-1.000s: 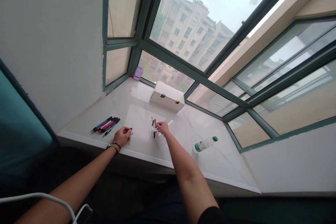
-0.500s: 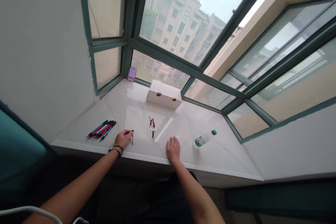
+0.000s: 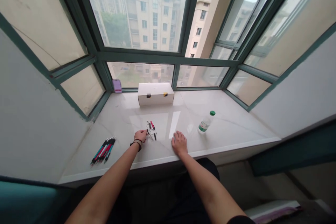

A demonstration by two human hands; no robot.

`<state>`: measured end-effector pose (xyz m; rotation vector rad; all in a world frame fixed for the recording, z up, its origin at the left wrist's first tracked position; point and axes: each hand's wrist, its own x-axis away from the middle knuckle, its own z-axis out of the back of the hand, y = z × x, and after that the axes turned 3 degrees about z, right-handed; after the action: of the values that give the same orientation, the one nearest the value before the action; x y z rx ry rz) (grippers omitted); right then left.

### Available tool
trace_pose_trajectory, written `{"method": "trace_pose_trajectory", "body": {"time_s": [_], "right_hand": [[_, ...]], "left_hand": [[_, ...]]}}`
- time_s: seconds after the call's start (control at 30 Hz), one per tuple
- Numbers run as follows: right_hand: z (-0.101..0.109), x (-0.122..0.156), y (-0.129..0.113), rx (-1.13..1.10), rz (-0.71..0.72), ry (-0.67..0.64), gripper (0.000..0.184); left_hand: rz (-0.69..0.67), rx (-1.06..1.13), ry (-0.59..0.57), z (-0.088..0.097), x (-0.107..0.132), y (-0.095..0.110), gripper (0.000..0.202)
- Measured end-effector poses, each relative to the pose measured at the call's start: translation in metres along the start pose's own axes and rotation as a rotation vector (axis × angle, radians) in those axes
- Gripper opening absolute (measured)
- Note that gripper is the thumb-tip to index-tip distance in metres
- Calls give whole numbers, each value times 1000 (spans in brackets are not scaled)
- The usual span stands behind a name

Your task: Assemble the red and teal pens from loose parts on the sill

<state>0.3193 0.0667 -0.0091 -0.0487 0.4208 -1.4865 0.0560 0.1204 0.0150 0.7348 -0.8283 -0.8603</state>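
My left hand (image 3: 141, 136), wearing a wristband, pinches a small black pen part (image 3: 147, 132) just above the sill, at the left edge of a group of loose pen parts. In this group lie a pink-red barrel piece (image 3: 152, 125), a black piece (image 3: 155, 136) and some thin clear or metallic bits, too small to make out. My right hand (image 3: 180, 143) rests on the white sill with its fingers spread forward, gripping nothing visible. To the far left lies a bundle of several pens (image 3: 103, 150) in black, pink-red and teal.
A white box (image 3: 155, 94) with dark and yellow tabs stands against the window. Right of my right hand is a clear bottle (image 3: 206, 122) with a green cap. A purple blurred item (image 3: 117, 86) sits in the left window corner. The white marble-look sill (image 3: 225, 129) ends at a front edge near me.
My left hand has moved right, from open sill near the pens to the loose parts, still pinching the small dark piece. My right hand stays on the sill. The camera view has turned and levelled.
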Motion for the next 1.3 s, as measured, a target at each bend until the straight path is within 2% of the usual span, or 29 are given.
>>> {"method": "trace_pose_trajectory", "body": {"time_s": [0.1,0.17,0.33,0.4,0.5,0.57,0.7,0.83,0.97,1.13,1.3], "right_hand": [[1,-1,0,-6,-9,-5,39],[3,-2,0,-8,-10,-7,38],[6,-2,-1,-9,-7,-23,39],[6,-1,-1,-4,-8,-25,39],[6,0,-1,7,0,-18,38],[6,1,-1,13,5,-8,38],[9,1,-1,20,6,5,37],[10,4,-3,23,-2,-8,37],[8,14,-9,39,-33,7,38],[9,23,-13,31,-49,-2,37],[13,22,-13,29,-56,-14,36]], "left_hand": [[-24,-47,43,6,-1,-1,35],[-86,-84,80,18,6,-9,36],[-269,-212,65,71,45,-52,22],[-366,-338,123,96,61,-73,21],[-331,-428,267,132,77,-97,19],[-286,-453,333,153,83,-106,19],[-299,-551,358,183,84,-109,19],[-329,-663,320,194,69,-105,20],[-305,-793,213,189,48,-96,23],[-182,-920,144,184,26,-82,30],[-72,-926,73,184,7,-78,30]]}}
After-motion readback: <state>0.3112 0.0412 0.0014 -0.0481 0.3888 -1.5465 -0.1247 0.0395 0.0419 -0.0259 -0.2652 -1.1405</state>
